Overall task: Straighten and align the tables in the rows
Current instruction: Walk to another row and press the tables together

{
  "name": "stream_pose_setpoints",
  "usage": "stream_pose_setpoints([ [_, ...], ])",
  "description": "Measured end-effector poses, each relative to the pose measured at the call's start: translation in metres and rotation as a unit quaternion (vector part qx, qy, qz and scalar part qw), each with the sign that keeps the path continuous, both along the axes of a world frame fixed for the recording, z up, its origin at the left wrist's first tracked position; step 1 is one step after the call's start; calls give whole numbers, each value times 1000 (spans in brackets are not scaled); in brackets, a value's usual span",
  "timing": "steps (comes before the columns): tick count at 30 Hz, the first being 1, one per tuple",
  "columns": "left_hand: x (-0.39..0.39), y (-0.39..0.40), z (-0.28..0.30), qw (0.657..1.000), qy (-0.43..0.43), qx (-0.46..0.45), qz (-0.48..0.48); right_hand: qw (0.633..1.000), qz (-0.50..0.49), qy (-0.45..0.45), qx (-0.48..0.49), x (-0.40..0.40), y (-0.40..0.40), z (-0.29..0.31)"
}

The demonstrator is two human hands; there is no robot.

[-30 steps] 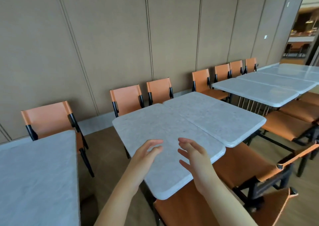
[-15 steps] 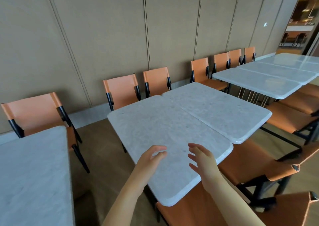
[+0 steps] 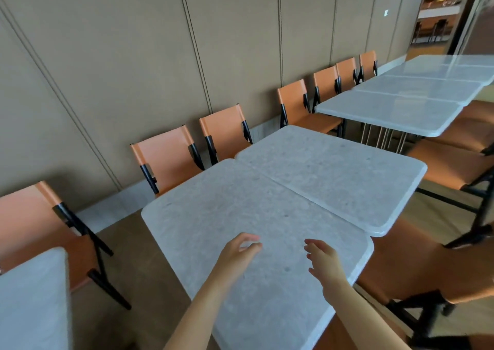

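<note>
The near table [image 3: 213, 221] lies directly under both loose, empty hands, left hand [image 3: 236, 253] and right hand [image 3: 324, 260], butted crookedly against the far table [image 3: 334, 173] beyond the fingertips, so an uneven shove could worsen the skew.

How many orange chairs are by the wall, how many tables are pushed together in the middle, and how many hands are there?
Orange chairs by the wall: 7
Middle tables pushed together: 2
Hands: 2, left hand and right hand
Total: 11
</note>
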State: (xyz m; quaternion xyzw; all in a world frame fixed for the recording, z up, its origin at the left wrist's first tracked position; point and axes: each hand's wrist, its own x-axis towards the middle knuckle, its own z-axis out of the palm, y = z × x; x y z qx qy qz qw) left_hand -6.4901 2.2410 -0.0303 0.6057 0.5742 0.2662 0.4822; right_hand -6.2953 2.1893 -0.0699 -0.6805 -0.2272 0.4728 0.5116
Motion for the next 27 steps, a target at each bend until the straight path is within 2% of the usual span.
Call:
stream_pose_setpoints([
  [7, 27, 55, -29, 998, 7, -35, -47, 999, -31, -1, -38, 22, 22, -17],
  [14, 51, 117, -55, 985, 28, -59, -161, 991, -105, -22, -75, 39, 53, -32],
  [27, 52, 256, -113, 931, 97, -55, -348, 951, -257, -41, -168, -26, 112, -64],
])
